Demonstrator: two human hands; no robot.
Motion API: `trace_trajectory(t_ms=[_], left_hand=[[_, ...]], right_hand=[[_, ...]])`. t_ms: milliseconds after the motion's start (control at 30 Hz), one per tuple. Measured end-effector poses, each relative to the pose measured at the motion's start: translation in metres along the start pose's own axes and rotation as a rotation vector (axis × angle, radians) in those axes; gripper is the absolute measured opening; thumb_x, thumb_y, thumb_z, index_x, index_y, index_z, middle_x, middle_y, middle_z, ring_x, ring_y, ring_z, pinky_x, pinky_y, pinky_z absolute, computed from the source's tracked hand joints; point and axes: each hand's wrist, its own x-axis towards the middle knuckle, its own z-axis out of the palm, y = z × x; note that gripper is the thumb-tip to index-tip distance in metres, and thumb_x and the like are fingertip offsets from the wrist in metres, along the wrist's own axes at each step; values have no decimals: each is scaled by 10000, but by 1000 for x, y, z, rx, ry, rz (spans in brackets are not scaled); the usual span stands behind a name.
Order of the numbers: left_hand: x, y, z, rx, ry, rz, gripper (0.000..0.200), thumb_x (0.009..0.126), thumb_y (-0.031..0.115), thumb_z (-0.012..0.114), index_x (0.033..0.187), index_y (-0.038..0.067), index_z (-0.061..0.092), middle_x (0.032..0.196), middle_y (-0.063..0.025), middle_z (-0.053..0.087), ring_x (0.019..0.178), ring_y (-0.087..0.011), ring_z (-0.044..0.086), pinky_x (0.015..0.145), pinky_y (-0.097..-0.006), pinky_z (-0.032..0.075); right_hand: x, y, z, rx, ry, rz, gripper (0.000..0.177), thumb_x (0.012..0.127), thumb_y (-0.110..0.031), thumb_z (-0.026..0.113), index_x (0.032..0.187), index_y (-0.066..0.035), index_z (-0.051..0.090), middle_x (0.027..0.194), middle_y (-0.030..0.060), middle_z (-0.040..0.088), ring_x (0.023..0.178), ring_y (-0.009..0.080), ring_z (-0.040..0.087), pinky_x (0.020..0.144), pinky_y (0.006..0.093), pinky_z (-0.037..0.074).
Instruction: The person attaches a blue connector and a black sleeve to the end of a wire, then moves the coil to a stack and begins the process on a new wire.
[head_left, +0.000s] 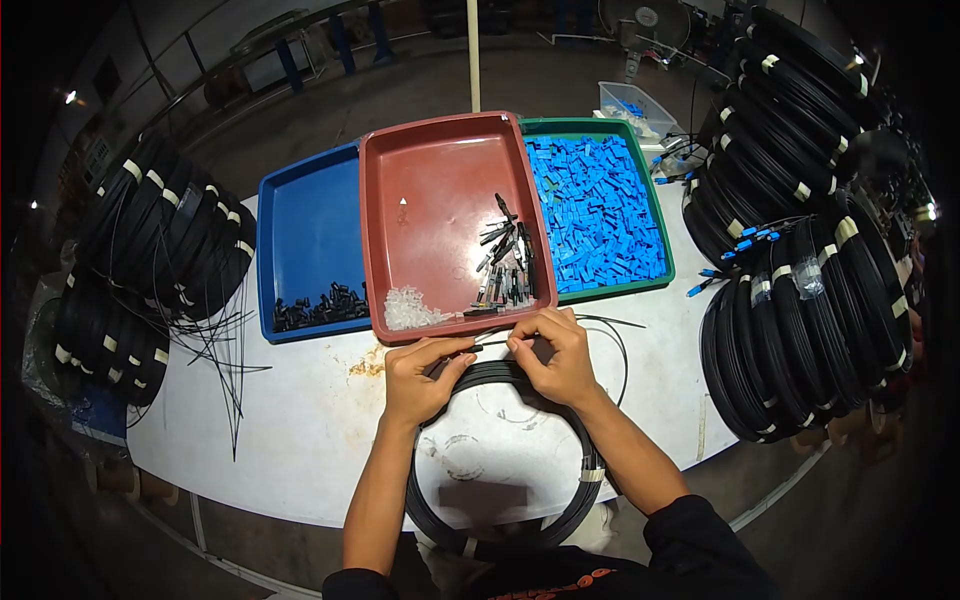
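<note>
My left hand (pixel 425 378) is closed in a pinch on a small black sleeve (pixel 477 348) that pokes out past its fingertips. Just to the right, my right hand (pixel 555 358) has thumb and fingers pressed together on a thin black cable (pixel 493 343), whose end points toward the sleeve. Both hands hover over the top of a coil of black cable (pixel 425 500), bound with pale tape (pixel 592 475), lying at the table's near edge. A loose loop of cable (pixel 626 350) curves out behind my right hand.
A red tray (pixel 440 190) with clear small parts (pixel 410 308) and black pieces stands directly ahead. Flanking it are a blue tray (pixel 305 220) with black parts and a green tray (pixel 655 220) of blue connectors (pixel 595 210). Stacked cable coils rise left (pixel 150 240) and right (pixel 800 330).
</note>
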Motion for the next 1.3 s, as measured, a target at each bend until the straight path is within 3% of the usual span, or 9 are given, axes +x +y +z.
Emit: trace_trajectory(t_ms=[233,767,1300], left_hand=[[-1,0,-1,-6,-18,-34,198,793,13,815,989,2,788,898,-151,772,750,-203,728,702,-285,561],[-1,0,2,34,-62,89,175,779,-14,808,953,-14,786,893,-147,773,773,-220,734,717,-295,568],[-1,-4,2,70,-30,53,184,795,47,820,972,8,790,899,-137,774,765,-222,723,705,-318,560]], right_hand=[[0,-2,-1,-8,-28,7,94,795,-84,737,760,-57,654,740,46,640,708,230,573,730,361,356],[-3,-2,-2,-13,-94,-24,59,801,-70,744,787,-57,689,755,41,671,685,201,572,721,349,349],[-3,-4,0,-103,-76,-82,65,849,-100,731,862,-52,690,800,59,664,756,239,587,745,358,373]])
